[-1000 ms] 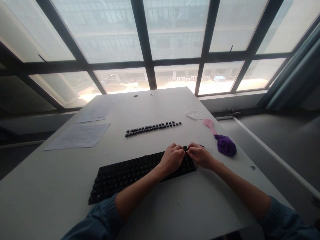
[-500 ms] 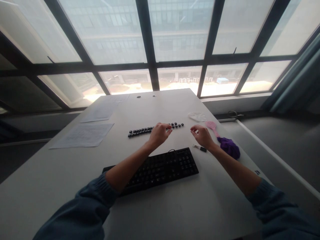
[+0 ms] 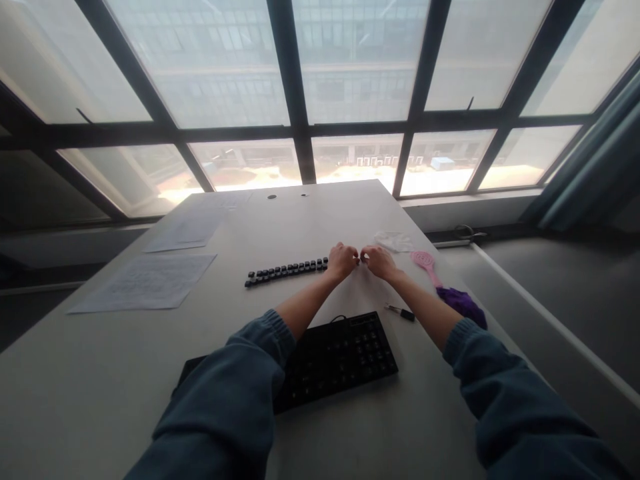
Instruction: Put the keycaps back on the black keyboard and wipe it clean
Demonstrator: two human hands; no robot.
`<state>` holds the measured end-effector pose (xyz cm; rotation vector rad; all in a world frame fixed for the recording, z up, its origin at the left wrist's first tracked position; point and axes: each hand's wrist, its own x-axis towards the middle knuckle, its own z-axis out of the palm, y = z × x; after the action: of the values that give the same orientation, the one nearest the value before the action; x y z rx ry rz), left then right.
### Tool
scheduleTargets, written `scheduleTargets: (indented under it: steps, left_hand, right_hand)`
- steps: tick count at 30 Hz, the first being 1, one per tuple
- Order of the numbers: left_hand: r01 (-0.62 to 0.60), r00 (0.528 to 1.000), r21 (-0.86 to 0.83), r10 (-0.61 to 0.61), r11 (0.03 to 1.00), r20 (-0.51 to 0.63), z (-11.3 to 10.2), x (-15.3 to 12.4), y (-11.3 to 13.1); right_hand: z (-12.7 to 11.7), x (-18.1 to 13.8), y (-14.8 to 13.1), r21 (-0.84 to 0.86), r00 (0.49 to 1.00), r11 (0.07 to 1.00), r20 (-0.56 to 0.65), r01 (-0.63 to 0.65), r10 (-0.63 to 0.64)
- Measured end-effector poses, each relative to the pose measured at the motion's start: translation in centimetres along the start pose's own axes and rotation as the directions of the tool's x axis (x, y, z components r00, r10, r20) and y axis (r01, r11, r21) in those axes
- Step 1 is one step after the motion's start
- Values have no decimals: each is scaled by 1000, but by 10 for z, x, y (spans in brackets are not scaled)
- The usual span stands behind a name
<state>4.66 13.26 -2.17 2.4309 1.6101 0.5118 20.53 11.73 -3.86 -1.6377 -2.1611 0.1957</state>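
Two rows of small black keycaps (image 3: 287,271) lie on the white desk beyond the keyboard. At their right end my left hand (image 3: 342,261) is closed, fingers bent down and covering the last caps. Almost touching it, my right hand (image 3: 379,261) has its fingers pinched at the same spot. Small dark bits show between the fingertips, but whether either hand grips a keycap is hidden. Nearer me lies a black keyboard (image 3: 345,360), partly under my left sleeve. A small tool with a black handle (image 3: 407,315) and wire end rests right of the keyboard.
Printed sheets of paper (image 3: 145,283) lie on the left of the desk (image 3: 300,223). Along its right edge are a clear plastic wrapper (image 3: 394,241), a pink brush (image 3: 424,260) and a purple cloth (image 3: 461,305). Windows stand behind the desk.
Both hands have come together at the right end of the keycap rows: the left moved right, the right moved left. The view has shifted slightly.
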Motion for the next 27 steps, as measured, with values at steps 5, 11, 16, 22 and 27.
scheduleTargets:
  steps: [5,11,16,22,27]
  left_hand:
    - [4,1000,-54,-3,999,21,4,-1,6]
    - [30,999,-208,-22,978,40,-22,-34,7]
    - [81,992,-363,-38,928,124,-57,-97,7]
    - [191,965,-460,-80,867,250,-62,-170,21]
    - [154,979,-451,-75,879,188,-48,-193,27]
  right_hand:
    - [2,5,3,26,999,999,23,24,-25]
    - [-10,-22,-5,116,997,992,-67,42,-34]
    - [-29,-78,-25,355,991,926,-79,127,-105]
    - [-42,-136,-46,598,961,784,78,168,-266]
    - [-32,-150,-50,610,942,763,77,214,-326]
